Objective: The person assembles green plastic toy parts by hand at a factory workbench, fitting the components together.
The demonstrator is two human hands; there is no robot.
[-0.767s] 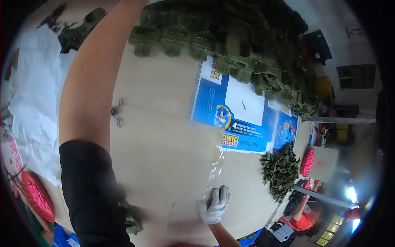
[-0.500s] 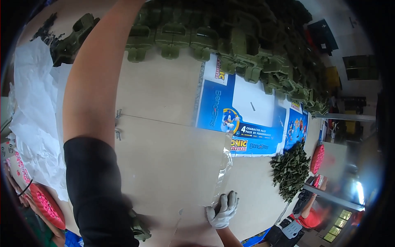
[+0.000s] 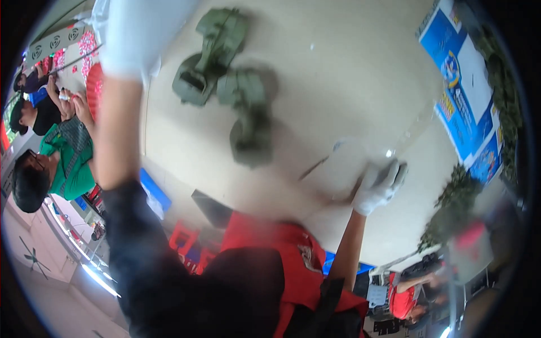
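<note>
My left hand (image 3: 149, 34), in a white glove, reaches over the left side of the table at the top of the view. It is smeared by motion and its fingers are hidden. To its right lie olive-green moulded plastic parts: one pale-edged part (image 3: 217, 42) farther off, another blurred part (image 3: 251, 132) nearer to me. My right hand (image 3: 376, 188), also white-gloved, rests on the tabletop at the right with its fingers loosely spread and nothing visible in them. Beside it, clear tape (image 3: 414, 129) runs along the surface.
At the right lies a blue and white printed sheet (image 3: 465, 96), with green parts (image 3: 499, 73) heaped beyond it. A pile of small green pieces (image 3: 451, 208) sits nearer. People work at the left, one in green (image 3: 67, 160), near a red basket (image 3: 94, 90). Another person in red (image 3: 400, 296) is at the right.
The view has swung left and toward me, so the printed sheet and green heap now sit far right. My left glove and the near green parts have come into view. My right hand still rests by the tape.
</note>
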